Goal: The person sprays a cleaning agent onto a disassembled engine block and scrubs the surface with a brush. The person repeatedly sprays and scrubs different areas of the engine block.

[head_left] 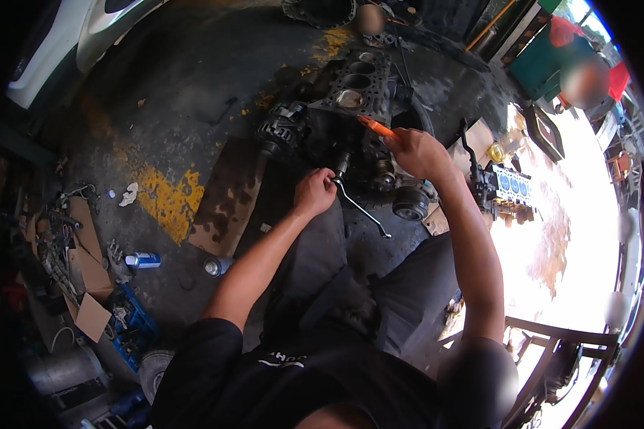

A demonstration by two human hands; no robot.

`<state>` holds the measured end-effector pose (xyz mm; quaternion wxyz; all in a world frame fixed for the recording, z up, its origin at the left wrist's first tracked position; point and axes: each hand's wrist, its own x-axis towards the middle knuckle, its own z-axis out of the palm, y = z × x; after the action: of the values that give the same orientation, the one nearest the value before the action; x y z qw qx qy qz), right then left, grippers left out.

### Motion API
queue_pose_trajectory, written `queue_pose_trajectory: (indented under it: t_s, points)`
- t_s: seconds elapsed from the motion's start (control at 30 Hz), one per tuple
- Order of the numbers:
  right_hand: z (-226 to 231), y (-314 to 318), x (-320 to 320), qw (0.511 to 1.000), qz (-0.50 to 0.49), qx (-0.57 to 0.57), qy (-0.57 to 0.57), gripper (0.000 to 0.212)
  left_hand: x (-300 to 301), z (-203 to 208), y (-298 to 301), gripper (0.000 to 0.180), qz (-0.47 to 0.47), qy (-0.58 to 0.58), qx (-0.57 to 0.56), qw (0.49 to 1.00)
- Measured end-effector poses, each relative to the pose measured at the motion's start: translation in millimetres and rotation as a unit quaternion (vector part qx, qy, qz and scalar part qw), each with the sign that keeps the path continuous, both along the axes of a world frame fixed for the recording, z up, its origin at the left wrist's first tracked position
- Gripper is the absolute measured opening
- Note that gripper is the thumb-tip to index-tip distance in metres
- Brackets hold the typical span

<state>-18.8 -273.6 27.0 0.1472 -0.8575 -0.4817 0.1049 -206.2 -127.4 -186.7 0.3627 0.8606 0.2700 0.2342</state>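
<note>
My left hand (316, 193) is closed at the upper end of a long, thin metal wrench (363, 209). Right by those fingers is a short metal cylinder (342, 166) on the engine's near side. An orange tool (379, 129) is gripped in my right hand (418, 152), its tip at the near edge of the engine block (371, 109); its exact kind is unclear. The block stands in front of me with open cylinder bores on top. To its left sits an alternator (283, 129), and a round pulley (410, 204) lies to the right, below my right hand.
Stained cardboard (225, 193) lies left of the engine. A blue spray can (143, 260) and another can (217, 267) rest on the floor. Far left are a parts-filled carton (86, 247) and a blue crate (137, 318). On the right, a cylinder head (511, 187) lies in bright sunlight.
</note>
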Motion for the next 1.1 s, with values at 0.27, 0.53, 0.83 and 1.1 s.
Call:
queue_pose_trajectory:
  t_s: [0.27, 0.53, 0.83, 1.1]
  points:
    - [1, 18, 2, 1.0, 0.005, -0.024, -0.004, 0.038, -2, 11, 18, 0.031, -0.096, 0.049, 0.001, 0.994]
    - [-2, 42, 9, 0.999, 0.01, -0.044, -0.013, 0.039, -8, 6, 15, 0.034, -0.028, -0.089, -0.028, 0.995]
    - [3, 35, 25, 0.998, -0.016, -0.052, 0.013, 0.041, -112, 251, -23, 0.059, -0.26, -0.522, -0.269, 0.767]
    - [0, 61, 37, 0.997, 0.005, -0.071, 0.012, 0.046, -193, 351, -63, 0.009, -0.428, -0.629, -0.293, 0.579]
